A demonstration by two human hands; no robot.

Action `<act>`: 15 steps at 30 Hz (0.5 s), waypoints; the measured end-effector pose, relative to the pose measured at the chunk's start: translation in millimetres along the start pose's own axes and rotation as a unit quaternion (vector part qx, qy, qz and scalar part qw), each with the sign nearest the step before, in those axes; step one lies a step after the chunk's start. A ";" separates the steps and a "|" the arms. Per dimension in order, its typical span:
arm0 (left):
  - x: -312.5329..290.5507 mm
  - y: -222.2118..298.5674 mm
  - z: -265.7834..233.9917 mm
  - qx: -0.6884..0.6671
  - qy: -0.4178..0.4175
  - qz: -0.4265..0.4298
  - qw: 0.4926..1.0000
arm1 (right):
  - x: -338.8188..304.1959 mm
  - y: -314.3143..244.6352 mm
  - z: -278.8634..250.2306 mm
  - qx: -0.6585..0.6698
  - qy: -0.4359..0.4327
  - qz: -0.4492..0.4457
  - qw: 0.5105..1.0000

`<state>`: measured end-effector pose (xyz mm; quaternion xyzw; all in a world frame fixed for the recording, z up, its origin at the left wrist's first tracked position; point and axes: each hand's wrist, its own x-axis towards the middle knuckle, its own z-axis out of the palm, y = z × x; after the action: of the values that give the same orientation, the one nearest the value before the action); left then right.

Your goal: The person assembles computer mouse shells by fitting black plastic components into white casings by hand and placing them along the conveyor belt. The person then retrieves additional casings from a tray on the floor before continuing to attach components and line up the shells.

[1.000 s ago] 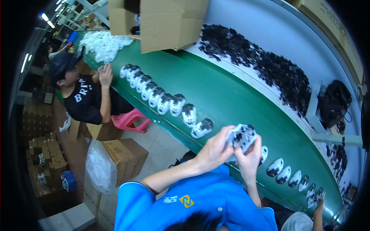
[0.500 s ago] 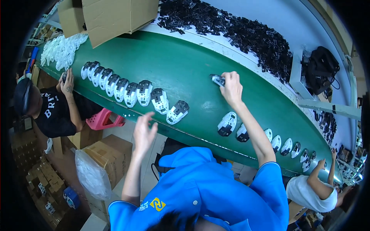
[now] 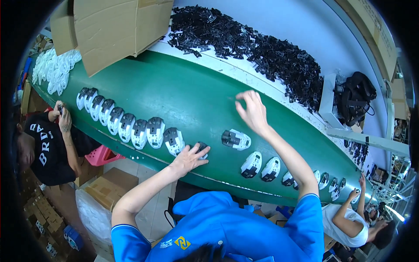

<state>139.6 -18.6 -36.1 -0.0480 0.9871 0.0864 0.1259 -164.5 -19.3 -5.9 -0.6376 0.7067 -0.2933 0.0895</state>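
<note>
White-and-black plastic shells shaped like computer mice lie on the green work surface. My left hand (image 3: 187, 160) is over the nearest mouse shell (image 3: 203, 147) of the left row, its fingers around the shell and hiding most of it. Just beside it stands another mouse shell (image 3: 173, 140). My right hand (image 3: 253, 112) hangs over the surface with nothing in it, thumb and bent fingers apart. Below that hand, a single mouse shell (image 3: 236, 139) lies sideways, apart from both rows. To its lower right is a further mouse shell (image 3: 251, 164).
Small black parts (image 3: 262, 48) are heaped along the white ledge (image 3: 227, 67) at the far side. A cardboard box (image 3: 113, 30) and white bags (image 3: 56, 72) are at the far left. One co-worker (image 3: 52, 144) sits left, another (image 3: 349, 222) right.
My left hand has reached forward onto the mouse shell. My right hand no longer holds the dark-and-light piece; a mouse shell now lies below it. The view has shifted.
</note>
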 end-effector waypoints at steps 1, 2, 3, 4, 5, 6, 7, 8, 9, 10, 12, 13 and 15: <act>8.9 -5.4 -8.2 0.009 -0.055 0.032 0.998 | 19.5 15.0 18.2 0.009 -0.011 0.036 0.999; 15.9 -12.6 -17.2 0.019 -0.111 0.063 0.992 | 38.6 26.1 35.5 0.021 -0.049 0.055 0.997; 18.9 -22.3 -28.0 -0.015 -0.067 0.038 0.997 | 56.6 29.9 52.7 0.018 -0.062 0.026 0.998; 21.1 -31.7 -28.0 -0.010 -0.068 0.035 0.997 | 77.0 27.9 69.2 0.017 -0.075 -0.006 0.997; 20.9 -38.7 -27.9 -0.079 -0.040 -0.032 0.996 | 100.5 21.0 82.7 0.023 -0.072 -0.002 0.997; 19.5 -44.5 -26.9 -0.148 -0.010 -0.099 0.984 | 124.8 13.8 96.5 0.029 -0.070 0.002 0.997; 17.7 -46.2 -26.0 -0.177 0.044 -0.114 0.977 | 149.1 9.7 108.3 0.022 -0.020 -0.026 0.999; 17.0 -42.5 -25.0 -0.178 0.040 -0.116 0.976 | 170.1 6.8 120.2 0.015 0.029 -0.055 0.998; 17.8 -36.3 -23.4 -0.196 0.051 -0.156 0.967 | 183.1 3.4 131.7 0.019 0.026 -0.053 0.998; 19.1 -33.0 -25.0 -0.213 0.061 -0.195 0.955 | 194.1 2.4 144.3 -0.030 0.029 -0.009 0.999; 17.9 -35.8 -28.2 -0.248 0.054 -0.202 0.946 | 206.2 13.1 157.3 -0.080 0.029 0.041 0.996; 16.4 -40.1 -35.2 -0.225 0.068 -0.173 0.957 | 207.4 21.8 161.8 -0.079 0.025 0.032 0.996; 21.5 -43.4 -38.9 -0.182 0.069 -0.104 0.975 | 208.2 43.8 156.1 -0.072 0.012 0.039 0.997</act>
<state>114.6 -69.8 -11.4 -0.1784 0.9506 0.2479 0.0551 -159.1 -264.1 -104.2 -0.6112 0.7512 -0.2452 0.0459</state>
